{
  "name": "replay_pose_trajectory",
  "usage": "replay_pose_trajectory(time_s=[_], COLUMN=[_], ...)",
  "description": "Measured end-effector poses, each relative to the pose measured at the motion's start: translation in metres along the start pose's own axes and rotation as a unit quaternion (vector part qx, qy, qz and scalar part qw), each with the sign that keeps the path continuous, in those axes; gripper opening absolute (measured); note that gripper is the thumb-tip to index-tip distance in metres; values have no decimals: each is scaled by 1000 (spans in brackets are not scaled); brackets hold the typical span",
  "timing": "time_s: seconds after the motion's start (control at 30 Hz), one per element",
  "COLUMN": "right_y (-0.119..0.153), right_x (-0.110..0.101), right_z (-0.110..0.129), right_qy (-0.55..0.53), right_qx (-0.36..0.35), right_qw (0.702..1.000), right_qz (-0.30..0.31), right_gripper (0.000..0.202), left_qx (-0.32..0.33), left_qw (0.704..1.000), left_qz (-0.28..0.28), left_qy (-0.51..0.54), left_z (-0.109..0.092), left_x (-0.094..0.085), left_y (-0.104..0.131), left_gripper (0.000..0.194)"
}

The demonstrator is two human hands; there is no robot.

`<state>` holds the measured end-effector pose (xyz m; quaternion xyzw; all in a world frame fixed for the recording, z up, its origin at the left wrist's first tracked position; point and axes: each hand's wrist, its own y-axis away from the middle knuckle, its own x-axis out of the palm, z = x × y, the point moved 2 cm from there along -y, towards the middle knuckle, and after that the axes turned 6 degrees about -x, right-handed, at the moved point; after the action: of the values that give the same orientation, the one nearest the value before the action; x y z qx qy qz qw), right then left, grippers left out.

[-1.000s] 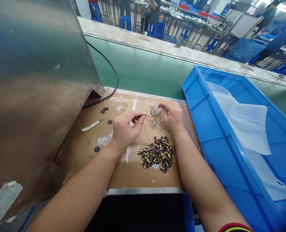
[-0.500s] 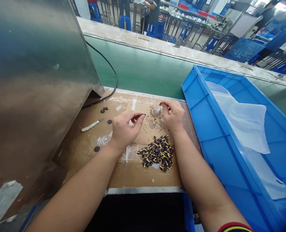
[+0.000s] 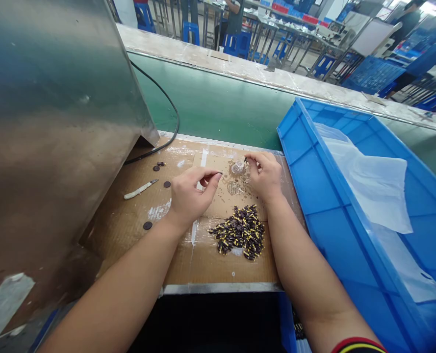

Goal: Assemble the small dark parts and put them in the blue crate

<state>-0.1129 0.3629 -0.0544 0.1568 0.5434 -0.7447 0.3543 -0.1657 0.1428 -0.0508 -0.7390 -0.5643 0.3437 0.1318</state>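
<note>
My left hand (image 3: 196,191) hovers over the middle of the cardboard-covered table (image 3: 181,264), thumb and forefinger pinched on a tiny dark piece (image 3: 220,173). To its right my right hand (image 3: 265,175) pinches a small dark part (image 3: 245,160), its kind too small to tell. That hand is just beside a small clear plastic cup (image 3: 237,167). A heap of little dark parts with yellow ends (image 3: 240,233) lies between my forearms. Dark crumbs are scattered on the cardboard between the cup and the heap.
A white-handled knife (image 3: 141,189) and several dark discs (image 3: 147,225) lie on the left. A metal housing (image 3: 56,122) rises beside them, with a black cable (image 3: 166,98) behind. At right stands a blue crate (image 3: 335,196) holding white plastic bags (image 3: 368,181). People stand at far tables.
Both hands keep nearly the same place and their pinches. The small part in my right fingers has shifted very slightly. In the background, a person's arm has moved.
</note>
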Motion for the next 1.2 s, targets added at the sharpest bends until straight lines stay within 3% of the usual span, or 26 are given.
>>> replay_pose_trajectory(time_s=[0.63, 1.2], right_y=[-1, -1], right_x=[2, 1], right_z=[0, -2], right_qy=[-12, -6], right_qx=[-22, -22], right_qw=[999, 999], right_qz=[43, 39], right_gripper=[23, 23], left_qx=[5, 4], left_qw=[1000, 1000], left_qz=[-2, -2], left_qy=[0, 4], left_z=[-3, -2], left_x=[0, 1], left_y=[-1, -1], left_gripper=[7, 6])
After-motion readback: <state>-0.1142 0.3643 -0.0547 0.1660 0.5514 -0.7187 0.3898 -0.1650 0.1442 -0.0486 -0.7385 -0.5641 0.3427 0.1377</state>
